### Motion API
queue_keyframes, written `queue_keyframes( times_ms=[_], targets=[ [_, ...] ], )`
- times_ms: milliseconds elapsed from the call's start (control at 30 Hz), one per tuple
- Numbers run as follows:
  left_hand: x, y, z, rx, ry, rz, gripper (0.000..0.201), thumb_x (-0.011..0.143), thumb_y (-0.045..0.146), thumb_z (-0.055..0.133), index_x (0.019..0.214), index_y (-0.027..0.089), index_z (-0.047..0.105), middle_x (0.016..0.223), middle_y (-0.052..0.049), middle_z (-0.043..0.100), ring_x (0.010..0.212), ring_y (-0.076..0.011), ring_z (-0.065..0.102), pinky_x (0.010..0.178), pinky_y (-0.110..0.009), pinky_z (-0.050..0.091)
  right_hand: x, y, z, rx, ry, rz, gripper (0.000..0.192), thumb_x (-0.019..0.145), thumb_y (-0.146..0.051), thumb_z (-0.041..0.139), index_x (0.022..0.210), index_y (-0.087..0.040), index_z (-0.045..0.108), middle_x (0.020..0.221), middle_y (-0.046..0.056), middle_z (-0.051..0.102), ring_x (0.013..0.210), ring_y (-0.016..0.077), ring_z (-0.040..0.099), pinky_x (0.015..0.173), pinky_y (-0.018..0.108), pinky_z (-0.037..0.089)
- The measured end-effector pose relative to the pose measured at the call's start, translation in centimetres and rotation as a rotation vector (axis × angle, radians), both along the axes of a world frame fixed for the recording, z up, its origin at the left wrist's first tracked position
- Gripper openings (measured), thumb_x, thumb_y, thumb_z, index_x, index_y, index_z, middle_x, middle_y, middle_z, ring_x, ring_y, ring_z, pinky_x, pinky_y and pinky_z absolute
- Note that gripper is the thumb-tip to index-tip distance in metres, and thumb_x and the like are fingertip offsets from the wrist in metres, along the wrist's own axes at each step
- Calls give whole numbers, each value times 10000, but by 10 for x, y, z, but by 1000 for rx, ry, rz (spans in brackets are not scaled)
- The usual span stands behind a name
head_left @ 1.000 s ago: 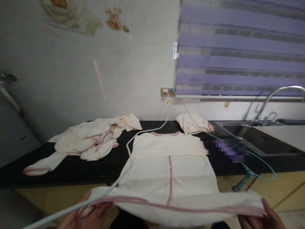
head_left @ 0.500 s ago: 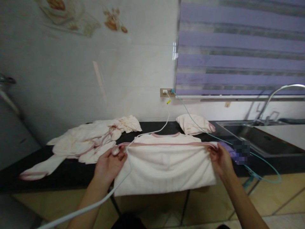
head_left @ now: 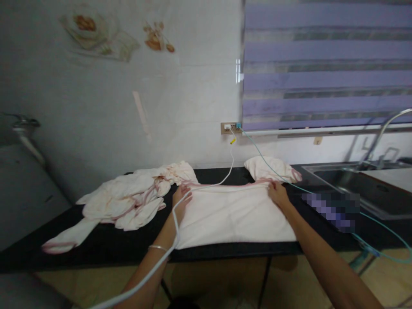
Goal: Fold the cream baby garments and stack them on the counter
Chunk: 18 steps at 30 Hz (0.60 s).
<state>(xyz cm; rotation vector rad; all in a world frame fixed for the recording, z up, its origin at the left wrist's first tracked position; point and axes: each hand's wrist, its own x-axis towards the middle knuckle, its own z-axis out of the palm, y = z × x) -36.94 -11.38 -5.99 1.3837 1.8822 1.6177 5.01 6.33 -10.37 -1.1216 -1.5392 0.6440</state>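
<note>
Head view: hands (both flat) (head_left: 182, 198) on folded garment (head_left: 234, 214)

Soft, dim daylight comes through the purple blind (head_left: 326, 64) — its glare streaks the glossy wall tiles (head_left: 141, 113). The black counter (head_left: 128, 240) reads dark and flat. Edges bow with wide-angle distortion, and the whole frame is slightly blurred.
</note>
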Motion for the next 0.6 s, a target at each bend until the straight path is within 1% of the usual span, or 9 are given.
queue_keyframes(
  times_ms=[33,100,133,200,233,267,333,433,600],
  targets=[
    [0,2,-11,-38,140,8,326,959,347,429,1036,163,686,1089,-158,756,1035,-286,714,937,-454,582,0,-2,-6,21,-51,21,261,927,-403,515,988,-190,653,1002,138,733,1019,262,691,940,412,550],
    [1,6,-29,-75,284,-12,303,892,334,539,1070,156,708,1192,-170,745,1184,-324,661,1104,-498,483,-1,-4,-15,80,-257,53,266,915,-371,543,1027,-169,676,1158,181,700,1169,294,622,1059,450,470],
    [3,7,-36,-92,357,-29,316,869,320,567,1096,155,712,1248,-169,731,1254,-328,626,1167,-499,423,-1,-4,-19,117,-412,59,285,924,-354,531,1064,-156,680,1230,197,671,1222,302,587,1086,455,442],
    [5,9,-45,-128,496,-51,369,862,303,574,1170,148,705,1343,-170,692,1354,-327,562,1234,-494,335,-1,-1,-24,186,-740,38,339,955,-330,487,1166,-138,669,1328,211,614,1275,306,544,1097,448,423],
    [6,10,-48,-145,554,-55,399,874,301,562,1214,141,694,1380,-175,670,1384,-328,540,1245,-494,314,0,0,-26,209,-864,19,365,972,-327,465,1215,-135,657,1349,214,597,1274,308,542,1088,446,426],
    [6,10,-50,-163,604,-53,425,891,302,544,1255,131,681,1408,-183,650,1401,-331,525,1249,-496,307,0,2,-28,219,-932,1,383,983,-329,455,1251,-133,646,1355,218,590,1262,311,549,1076,447,433],
    [4,12,-54,-195,688,-41,465,926,308,504,1320,108,651,1445,-201,617,1423,-336,507,1251,-495,305,1,5,-31,231,-986,-12,409,998,-342,447,1299,-134,630,1361,225,583,1244,320,559,1055,456,443],
    [0,14,-57,-230,779,-35,503,960,313,466,1382,84,614,1481,-211,584,1450,-330,481,1256,-471,306,2,8,-34,234,-988,-16,423,1004,-345,444,1325,-136,624,1370,228,575,1240,320,560,1045,463,443],
    [-4,14,-61,-249,862,-41,519,998,322,417,1416,71,592,1499,-218,564,1460,-326,471,1256,-465,311,3,8,-34,208,-1011,-16,434,1012,-349,440,1332,-121,624,1391,243,560,1229,327,568,1045,457,441]
  ],
)
